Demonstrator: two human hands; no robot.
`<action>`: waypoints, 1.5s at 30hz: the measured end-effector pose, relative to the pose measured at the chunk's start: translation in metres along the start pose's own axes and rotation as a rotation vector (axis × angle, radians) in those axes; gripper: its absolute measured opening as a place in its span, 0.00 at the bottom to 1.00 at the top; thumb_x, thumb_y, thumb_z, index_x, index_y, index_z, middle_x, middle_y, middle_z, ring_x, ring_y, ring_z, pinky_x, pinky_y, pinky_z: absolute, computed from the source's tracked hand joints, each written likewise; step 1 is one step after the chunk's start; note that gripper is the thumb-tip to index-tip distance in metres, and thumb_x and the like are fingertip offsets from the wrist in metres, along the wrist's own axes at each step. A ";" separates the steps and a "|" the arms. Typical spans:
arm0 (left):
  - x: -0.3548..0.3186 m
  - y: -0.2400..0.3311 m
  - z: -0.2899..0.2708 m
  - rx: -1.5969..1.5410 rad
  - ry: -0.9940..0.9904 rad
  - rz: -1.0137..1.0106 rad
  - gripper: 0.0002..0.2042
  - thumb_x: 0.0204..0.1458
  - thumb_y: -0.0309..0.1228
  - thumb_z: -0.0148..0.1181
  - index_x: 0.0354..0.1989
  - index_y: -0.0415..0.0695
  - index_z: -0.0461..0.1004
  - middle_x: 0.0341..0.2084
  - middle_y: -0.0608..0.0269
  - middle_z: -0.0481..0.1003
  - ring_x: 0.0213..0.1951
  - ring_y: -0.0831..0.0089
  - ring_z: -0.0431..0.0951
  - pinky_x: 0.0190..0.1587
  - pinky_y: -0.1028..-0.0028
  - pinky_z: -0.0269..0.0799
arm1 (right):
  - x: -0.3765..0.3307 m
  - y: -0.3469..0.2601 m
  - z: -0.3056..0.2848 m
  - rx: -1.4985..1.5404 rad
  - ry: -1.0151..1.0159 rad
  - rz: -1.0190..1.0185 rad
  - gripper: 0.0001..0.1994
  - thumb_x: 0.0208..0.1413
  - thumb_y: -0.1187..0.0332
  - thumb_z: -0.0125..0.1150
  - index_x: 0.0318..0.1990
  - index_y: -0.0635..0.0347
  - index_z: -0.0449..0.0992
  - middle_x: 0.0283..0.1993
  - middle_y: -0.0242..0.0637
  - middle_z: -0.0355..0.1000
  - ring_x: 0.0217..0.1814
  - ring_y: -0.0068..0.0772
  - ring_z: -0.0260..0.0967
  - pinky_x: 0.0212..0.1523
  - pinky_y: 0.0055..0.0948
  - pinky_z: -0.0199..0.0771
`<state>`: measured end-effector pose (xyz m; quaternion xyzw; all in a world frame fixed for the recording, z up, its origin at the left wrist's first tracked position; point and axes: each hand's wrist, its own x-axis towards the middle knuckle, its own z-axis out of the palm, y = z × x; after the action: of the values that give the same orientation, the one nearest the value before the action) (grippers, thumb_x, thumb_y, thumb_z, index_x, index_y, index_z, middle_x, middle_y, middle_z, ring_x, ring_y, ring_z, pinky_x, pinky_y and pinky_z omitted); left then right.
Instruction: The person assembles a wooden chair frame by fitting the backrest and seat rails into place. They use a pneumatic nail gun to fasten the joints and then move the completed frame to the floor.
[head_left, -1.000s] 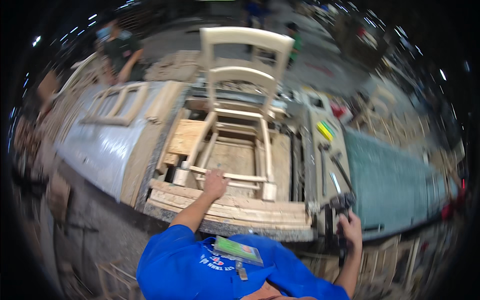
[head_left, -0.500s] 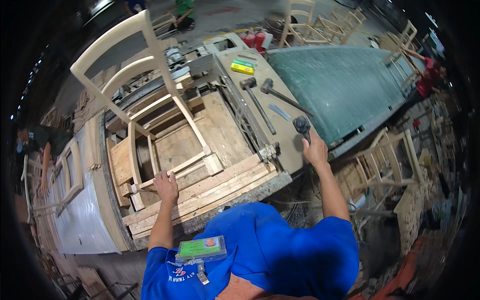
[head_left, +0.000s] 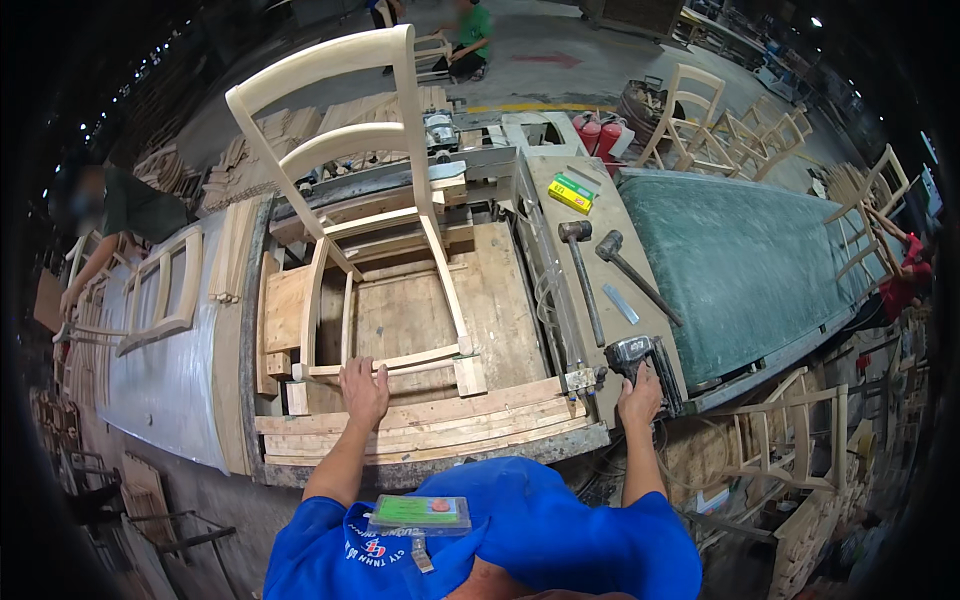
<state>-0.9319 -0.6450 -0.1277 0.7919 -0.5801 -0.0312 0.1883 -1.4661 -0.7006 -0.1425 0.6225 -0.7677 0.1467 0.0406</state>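
A bare wooden chair frame (head_left: 432,260) without a seat rests in the bed of a wood-lined bench. My left hand (head_left: 364,392) lies over its near rail, fingers curled around the edge. To the right, my right hand (head_left: 640,396) is closed at the grip of a black power tool that looks like a nail gun (head_left: 630,350), low over the near end of a narrow board. Its lower part is partly hidden by the hand. Two mallets, one straight (head_left: 585,280) and one slanted (head_left: 640,275), lie farther up that board.
On the board sit a yellow-green box (head_left: 570,194) and a flat metallic strip (head_left: 621,304). A green-topped table (head_left: 740,270) adjoins it. Red fire extinguishers (head_left: 598,137) stand beyond. At left, a person works by a plastic-covered table (head_left: 165,390) holding a chair back (head_left: 165,290).
The view has swung left, shifting the bench rightward in the picture. The black tool in my right hand has turned and come down toward the board. My left hand stays on the chair rail.
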 end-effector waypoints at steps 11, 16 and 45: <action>0.002 -0.004 -0.001 -0.019 -0.008 -0.038 0.21 0.65 0.41 0.57 0.59 0.39 0.74 0.60 0.47 0.72 0.69 0.47 0.65 0.76 0.45 0.49 | -0.043 -0.082 -0.014 0.474 -0.033 0.030 0.25 0.70 0.58 0.57 0.64 0.73 0.72 0.57 0.59 0.71 0.58 0.64 0.72 0.59 0.51 0.73; 0.002 -0.005 -0.004 -0.019 -0.021 -0.045 0.21 0.65 0.42 0.57 0.59 0.39 0.75 0.60 0.47 0.72 0.69 0.48 0.63 0.77 0.46 0.48 | -0.028 -0.083 -0.011 0.444 -0.033 0.034 0.25 0.70 0.57 0.58 0.63 0.72 0.73 0.56 0.58 0.72 0.60 0.63 0.71 0.60 0.51 0.72; -0.002 -0.012 -0.006 -0.031 -0.004 -0.052 0.22 0.64 0.43 0.59 0.57 0.39 0.76 0.60 0.48 0.72 0.69 0.51 0.63 0.76 0.46 0.49 | -0.012 -0.079 0.001 0.519 -0.022 0.180 0.19 0.67 0.56 0.63 0.50 0.66 0.82 0.38 0.54 0.82 0.41 0.55 0.82 0.45 0.49 0.79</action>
<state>-0.9197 -0.6387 -0.1265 0.8038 -0.5590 -0.0467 0.1983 -1.3865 -0.7042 -0.1322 0.5427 -0.7571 0.3350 -0.1418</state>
